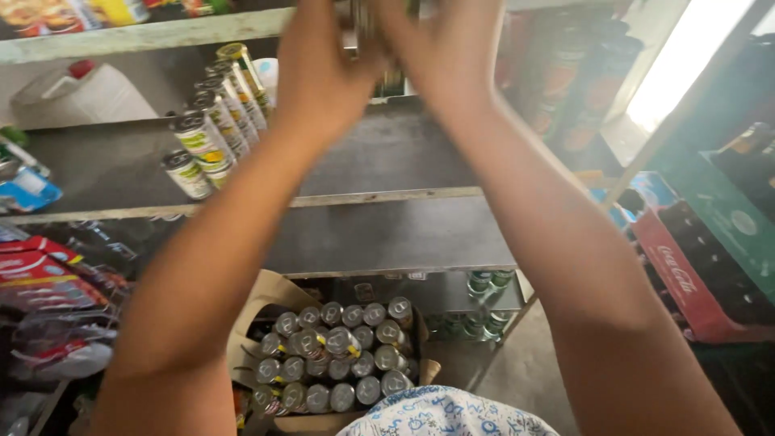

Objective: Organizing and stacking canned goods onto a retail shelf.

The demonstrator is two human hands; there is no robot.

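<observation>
Cans (pixel 373 24) between both raised hands

Stood in a cramped shop corner fitted with grey shelves (pixel 387 161) edged in pale, worn wood. Lit by hard white daylight from an opening (pixel 686 56) at upper right, with the lower reaches left dim. Stocked on the middle shelf with a row of green-labelled cans (pixel 211 113) beside a white plastic jug (pixel 77 97). Crowded at the left with red packets (pixel 40 266), at the right with red and green bottle crates (pixel 710 242). Floored in bare grey concrete (pixel 525 371) below.
</observation>
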